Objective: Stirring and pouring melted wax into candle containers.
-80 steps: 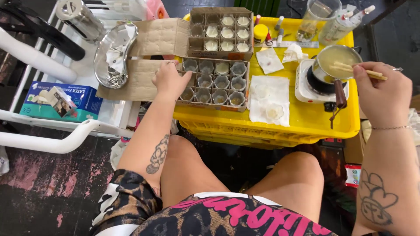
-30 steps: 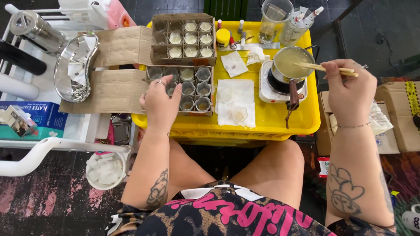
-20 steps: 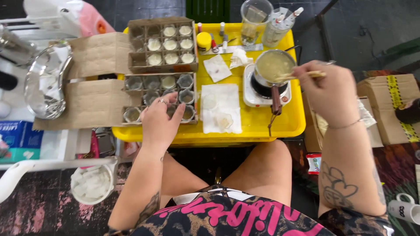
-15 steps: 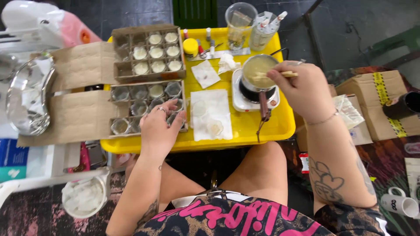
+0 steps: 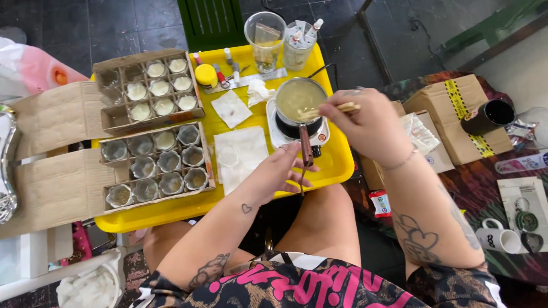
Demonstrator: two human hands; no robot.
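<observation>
Right hand (image 5: pixel 368 122) grips chopsticks (image 5: pixel 334 108) in pot (image 5: pixel 299 98); left hand (image 5: pixel 279 174) near handle (image 5: pixel 306 147)

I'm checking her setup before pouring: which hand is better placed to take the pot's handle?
Probably the left hand: its fingers lie right at the pot handle of the small pot. The right hand already holds wooden sticks over the pot.

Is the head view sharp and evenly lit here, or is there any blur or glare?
Head view: light even and soft, no hard shadows; left hand and right hand reasonably sharp; slight glare on the metal pot rim; wide-angle bending toward the edges.
</observation>
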